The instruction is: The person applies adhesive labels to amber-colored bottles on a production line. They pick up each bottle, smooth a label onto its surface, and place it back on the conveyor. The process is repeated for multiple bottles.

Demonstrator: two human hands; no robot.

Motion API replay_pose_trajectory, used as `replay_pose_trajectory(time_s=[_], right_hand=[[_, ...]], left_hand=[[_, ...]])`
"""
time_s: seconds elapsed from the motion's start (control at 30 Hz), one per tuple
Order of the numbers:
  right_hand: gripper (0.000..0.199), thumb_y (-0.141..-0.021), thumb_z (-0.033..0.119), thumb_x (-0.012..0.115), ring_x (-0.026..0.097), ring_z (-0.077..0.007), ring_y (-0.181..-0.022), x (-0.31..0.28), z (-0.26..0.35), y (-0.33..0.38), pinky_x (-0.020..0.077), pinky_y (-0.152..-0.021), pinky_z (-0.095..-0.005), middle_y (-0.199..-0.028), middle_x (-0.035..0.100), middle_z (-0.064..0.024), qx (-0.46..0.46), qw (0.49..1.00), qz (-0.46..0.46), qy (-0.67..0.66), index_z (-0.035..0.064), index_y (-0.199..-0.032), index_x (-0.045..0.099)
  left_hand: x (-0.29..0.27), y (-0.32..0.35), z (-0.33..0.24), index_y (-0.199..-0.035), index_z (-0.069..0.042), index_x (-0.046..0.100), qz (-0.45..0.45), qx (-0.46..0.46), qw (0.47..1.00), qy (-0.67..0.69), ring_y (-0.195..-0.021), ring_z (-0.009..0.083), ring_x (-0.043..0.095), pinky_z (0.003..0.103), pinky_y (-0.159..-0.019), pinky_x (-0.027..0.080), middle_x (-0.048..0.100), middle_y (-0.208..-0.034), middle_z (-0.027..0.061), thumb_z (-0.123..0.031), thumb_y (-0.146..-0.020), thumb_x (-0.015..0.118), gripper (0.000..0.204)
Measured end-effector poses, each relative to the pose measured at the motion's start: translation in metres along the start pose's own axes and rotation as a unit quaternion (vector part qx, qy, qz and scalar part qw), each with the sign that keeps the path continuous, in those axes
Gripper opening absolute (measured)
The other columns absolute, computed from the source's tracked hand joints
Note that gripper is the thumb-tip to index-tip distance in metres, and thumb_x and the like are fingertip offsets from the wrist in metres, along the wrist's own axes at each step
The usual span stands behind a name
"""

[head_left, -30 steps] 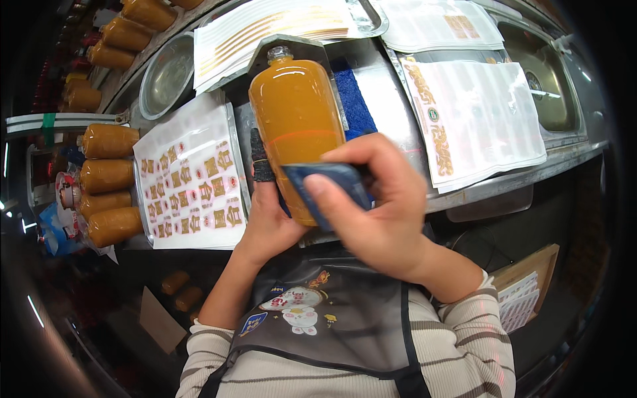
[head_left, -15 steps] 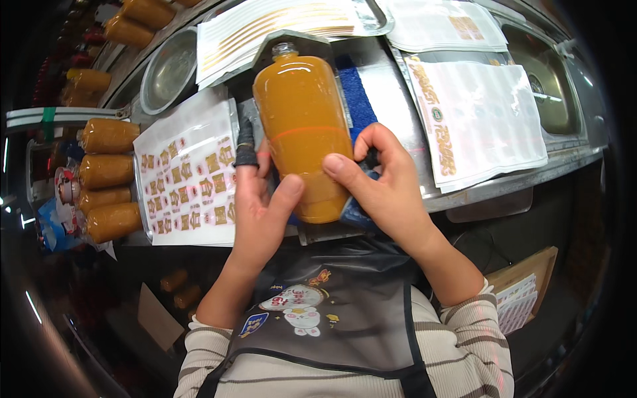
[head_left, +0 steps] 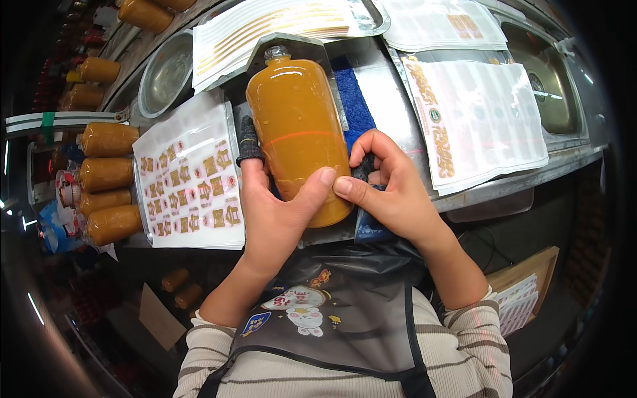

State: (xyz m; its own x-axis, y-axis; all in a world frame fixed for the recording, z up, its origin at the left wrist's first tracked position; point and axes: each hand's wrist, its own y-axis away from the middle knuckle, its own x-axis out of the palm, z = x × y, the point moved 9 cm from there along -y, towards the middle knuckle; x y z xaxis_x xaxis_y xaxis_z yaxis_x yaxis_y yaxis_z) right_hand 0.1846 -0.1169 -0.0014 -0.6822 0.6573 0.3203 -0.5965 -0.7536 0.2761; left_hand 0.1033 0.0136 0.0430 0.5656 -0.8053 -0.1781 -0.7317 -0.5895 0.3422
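A clear, flat-sided bottle (head_left: 298,113) full of orange-brown liquid lies neck away from me against a metal holder (head_left: 318,50). My left hand (head_left: 275,202) grips its lower left side, the thumb lying across the front near the base. A dark cover wraps one finger of that hand. On the right edge, my right hand (head_left: 388,182) pinches low down, thumb tip close to the left thumb and index finger curled; a dark covering shows on a finger there too. Whether a thin piece sits under the thumbs cannot be made out. A red light line crosses the bottle.
Transfer sheets (head_left: 192,182) with brown and red prints lie left; more printed sheets (head_left: 478,126) lie right, beside a sink (head_left: 551,86). Several filled bottles (head_left: 109,174) line the left edge. A metal basin (head_left: 167,73) stands behind them. A blue cloth (head_left: 356,99) lies beside the holder.
The left thumb has slid up and right across the bottle's lower front, toward the right thumb. The bottle has shifted slightly, its neck a little to the left.
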Motion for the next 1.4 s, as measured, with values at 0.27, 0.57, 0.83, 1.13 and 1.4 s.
replay_pose_trajectory(time_s=[0.27,0.57,0.83,1.13,1.4], right_hand=[[0.023,-0.090,0.011,0.070,0.051,-0.0016,-0.073,0.002,-0.013,-0.001,0.0408,-0.060,-0.0168,-0.094,0.053,-0.0003,0.030,0.993,0.043,-0.104,0.0057,-0.100,0.051],[0.015,-0.093,0.008,0.064,0.051,-0.0021,-0.078,-0.001,-0.013,-0.001,0.0412,-0.066,-0.0176,-0.091,0.054,0.0003,0.009,0.994,0.013,-0.104,0.0050,-0.100,0.052],[0.015,-0.091,0.007,0.066,0.051,-0.0029,-0.084,-0.001,-0.011,-0.003,0.0422,-0.074,-0.0200,-0.090,0.054,0.0016,0.019,0.995,0.006,-0.095,0.0052,-0.100,0.053],[0.018,-0.091,0.002,0.066,0.060,-0.0032,-0.082,-0.002,0.010,0.017,0.0485,-0.067,-0.0168,-0.099,0.066,-0.0037,-0.037,0.992,-0.062,-0.105,-0.0024,-0.108,0.066],[0.016,-0.089,0.001,0.067,0.052,0.0013,-0.065,0.011,0.010,0.021,0.0402,-0.058,-0.0154,-0.087,0.064,0.0028,0.081,0.977,-0.003,-0.196,-0.0004,-0.105,0.066]], left_hand=[[-0.002,-0.002,-0.020,-0.123,0.006,0.042,-0.072,0.169,0.980,-0.083,-0.112,0.0204,0.057,0.035,-0.094,0.049,0.055,-0.122,0.0181,-0.017,-0.077,0.083,0.066],[0.006,0.001,-0.025,-0.139,0.007,0.028,-0.042,0.141,0.980,-0.134,-0.122,0.0241,0.053,0.036,-0.100,0.046,0.049,-0.131,0.0198,-0.007,-0.078,0.079,0.081],[0.003,0.002,-0.023,-0.136,0.005,0.035,-0.003,0.155,0.988,-0.027,-0.118,0.0211,0.055,0.034,-0.100,0.046,0.051,-0.128,0.0170,-0.007,-0.081,0.078,0.071],[0.005,0.002,-0.016,-0.135,0.005,0.037,0.022,0.132,0.991,-0.019,-0.118,0.0211,0.055,0.035,-0.101,0.045,0.052,-0.127,0.0159,-0.008,-0.082,0.077,0.068],[0.000,0.006,-0.015,-0.140,0.006,0.033,0.018,0.139,0.990,-0.018,-0.125,0.0232,0.050,0.037,-0.106,0.040,0.050,-0.132,0.0172,-0.010,-0.081,0.077,0.075]])
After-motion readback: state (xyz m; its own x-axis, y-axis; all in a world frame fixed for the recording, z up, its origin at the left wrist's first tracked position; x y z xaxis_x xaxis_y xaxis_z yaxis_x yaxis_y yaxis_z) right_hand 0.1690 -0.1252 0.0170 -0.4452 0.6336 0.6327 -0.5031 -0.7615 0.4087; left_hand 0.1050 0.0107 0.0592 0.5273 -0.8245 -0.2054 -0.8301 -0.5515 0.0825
